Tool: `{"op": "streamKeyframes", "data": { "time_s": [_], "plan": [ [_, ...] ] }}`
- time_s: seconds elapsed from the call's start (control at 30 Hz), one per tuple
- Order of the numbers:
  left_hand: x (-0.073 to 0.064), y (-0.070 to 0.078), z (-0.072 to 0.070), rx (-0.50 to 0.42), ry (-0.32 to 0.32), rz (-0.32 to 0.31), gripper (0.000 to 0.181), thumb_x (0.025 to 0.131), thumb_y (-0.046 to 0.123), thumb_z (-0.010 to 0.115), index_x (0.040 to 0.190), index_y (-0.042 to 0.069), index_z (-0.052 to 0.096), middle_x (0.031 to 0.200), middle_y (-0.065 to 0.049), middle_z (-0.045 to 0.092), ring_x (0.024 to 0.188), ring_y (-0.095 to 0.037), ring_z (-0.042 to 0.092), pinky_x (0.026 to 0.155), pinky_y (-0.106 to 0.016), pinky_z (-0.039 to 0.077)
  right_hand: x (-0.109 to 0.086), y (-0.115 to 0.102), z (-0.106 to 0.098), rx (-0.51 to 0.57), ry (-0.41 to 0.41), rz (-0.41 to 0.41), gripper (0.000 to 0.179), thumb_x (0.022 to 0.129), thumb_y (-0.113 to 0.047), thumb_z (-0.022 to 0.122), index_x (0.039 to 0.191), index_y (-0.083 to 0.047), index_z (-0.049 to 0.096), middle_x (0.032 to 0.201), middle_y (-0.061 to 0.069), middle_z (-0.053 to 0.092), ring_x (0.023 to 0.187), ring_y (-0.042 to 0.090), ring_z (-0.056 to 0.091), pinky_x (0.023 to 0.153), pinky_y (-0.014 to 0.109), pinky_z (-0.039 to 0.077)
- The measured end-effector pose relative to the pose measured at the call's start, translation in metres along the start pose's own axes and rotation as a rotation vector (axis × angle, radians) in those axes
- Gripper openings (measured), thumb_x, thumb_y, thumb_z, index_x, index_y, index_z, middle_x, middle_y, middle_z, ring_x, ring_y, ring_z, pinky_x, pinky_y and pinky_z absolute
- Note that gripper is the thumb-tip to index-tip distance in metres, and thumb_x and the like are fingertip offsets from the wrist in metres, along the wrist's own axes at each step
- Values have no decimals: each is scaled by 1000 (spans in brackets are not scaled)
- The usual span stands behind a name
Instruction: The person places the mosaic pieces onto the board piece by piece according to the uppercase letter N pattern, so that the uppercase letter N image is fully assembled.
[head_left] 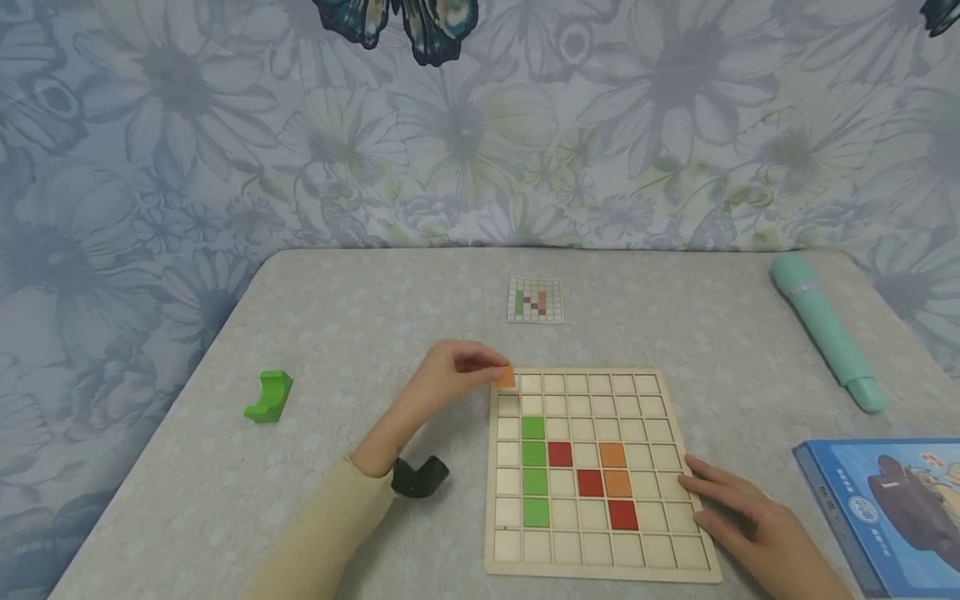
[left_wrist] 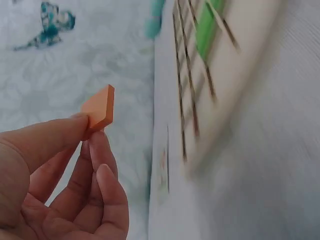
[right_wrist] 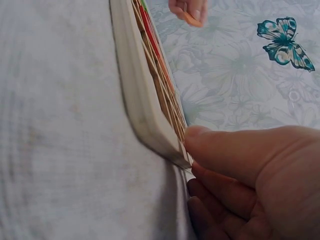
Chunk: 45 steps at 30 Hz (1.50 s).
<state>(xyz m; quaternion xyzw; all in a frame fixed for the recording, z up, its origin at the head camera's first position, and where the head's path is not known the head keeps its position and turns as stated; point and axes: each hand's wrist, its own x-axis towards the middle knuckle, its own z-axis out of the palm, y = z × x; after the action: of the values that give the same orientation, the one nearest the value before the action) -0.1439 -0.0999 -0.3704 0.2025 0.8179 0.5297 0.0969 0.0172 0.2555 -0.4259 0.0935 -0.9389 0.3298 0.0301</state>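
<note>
Between thumb and fingertips my left hand [head_left: 453, 375] pinches an orange square tile [left_wrist: 99, 111], held up over the far left corner of a wooden grid board [head_left: 603, 565]. In the head view the board carries a column of green tiles [head_left: 535, 481], three red tiles [head_left: 590, 482] stepping down to the right, and two orange tiles [head_left: 612, 455] stacked in a column. My right hand [head_left: 757, 521] rests its fingertips and thumb against the board's right edge, fingers fairly straight. The right wrist view shows the thumb touching the rim, with the other fingers beside it.
Behind the board lies a small pattern card [head_left: 535, 300] with a coloured grid. A green curved block [head_left: 270, 397] sits far left. A teal cylindrical case [head_left: 828, 333] lies at the back right, and a blue box [head_left: 888, 517] at the front right. A black band [head_left: 420, 477] is by the left wrist.
</note>
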Motion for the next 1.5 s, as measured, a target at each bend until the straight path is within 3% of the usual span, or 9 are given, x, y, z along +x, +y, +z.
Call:
{"op": "streamKeyframes", "data": {
  "time_s": [0.1, 0.3, 0.43, 0.57, 0.83, 1.17, 1.27, 1.37, 1.5],
  "plan": [
    [20, 13, 22, -27, -105, 40, 16, 85, 12, 70, 99, 5, 72, 92, 0, 69, 82, -12, 63, 74, -28, 50, 1, 0, 0, -1, -13, 13, 36, 83, -24, 72, 118, -23, 65, 131, 1, 53, 115, -16, 29, 86, 2, 25],
    [50, 28, 68, 111, -261, 72, 11, 85, 10, 70, 95, 9, 73, 87, 6, 67, 78, -4, 60, 71, -21, 48, 3, 0, -2, 17, -23, 24, 37, 83, -24, 72, 120, -24, 64, 133, 0, 52, 118, -11, 32, 87, 2, 26],
    [55, 31, 87, 179, -327, 42, 9, 85, 10, 70, 93, 11, 74, 82, 8, 66, 75, -2, 59, 69, -18, 47, 3, -1, -3, 22, -27, 29, 37, 83, -24, 72, 119, -24, 64, 133, 0, 51, 117, -10, 33, 86, 2, 27],
    [52, 32, 95, 219, -351, 29, 7, 85, 10, 70, 91, 11, 73, 78, 10, 64, 73, 0, 58, 68, -16, 46, 3, -1, -4, 31, -19, 11, 38, 83, -22, 72, 120, -23, 64, 132, 0, 52, 116, -13, 31, 86, 2, 26],
    [40, 34, 100, 292, -314, 26, 6, 84, 10, 71, 88, 12, 74, 74, 12, 63, 69, 1, 55, 66, -15, 44, 5, -1, -5, 21, -30, 11, 37, 83, -23, 72, 120, -23, 65, 132, 0, 52, 116, -12, 32, 86, 2, 27],
    [34, 41, 105, 518, -295, 151, 8, 84, 15, 73, 91, 13, 74, 78, 11, 63, 70, 1, 53, 66, -14, 41, 6, 1, -6, 43, -6, -55, 40, 82, -16, 74, 120, -22, 65, 131, 3, 52, 116, -15, 30, 86, 1, 25],
    [33, 43, 104, 516, -289, 144, 17, 84, 16, 72, 101, 12, 72, 84, 9, 62, 74, -1, 53, 68, -14, 41, 5, 3, -8, 20, -13, -32, 39, 82, -18, 73, 120, -22, 65, 132, 2, 52, 117, -14, 31, 86, 1, 25],
    [24, 46, 94, 478, -253, 142, 28, 87, 18, 69, 114, 12, 67, 97, 5, 61, 87, -4, 55, 75, -17, 42, 3, 4, -8, -3, -25, 10, 37, 83, -22, 72, 119, -24, 65, 132, 1, 52, 117, -11, 32, 85, 1, 25],
    [-5, 40, 58, 437, -125, 187, 39, 90, 24, 65, 126, 11, 59, 122, -2, 56, 112, -14, 51, 93, -28, 39, 0, 5, -4, 4, -31, 43, 36, 84, -24, 71, 119, -24, 64, 132, 1, 52, 116, -12, 33, 85, 2, 27]
  ]
}}
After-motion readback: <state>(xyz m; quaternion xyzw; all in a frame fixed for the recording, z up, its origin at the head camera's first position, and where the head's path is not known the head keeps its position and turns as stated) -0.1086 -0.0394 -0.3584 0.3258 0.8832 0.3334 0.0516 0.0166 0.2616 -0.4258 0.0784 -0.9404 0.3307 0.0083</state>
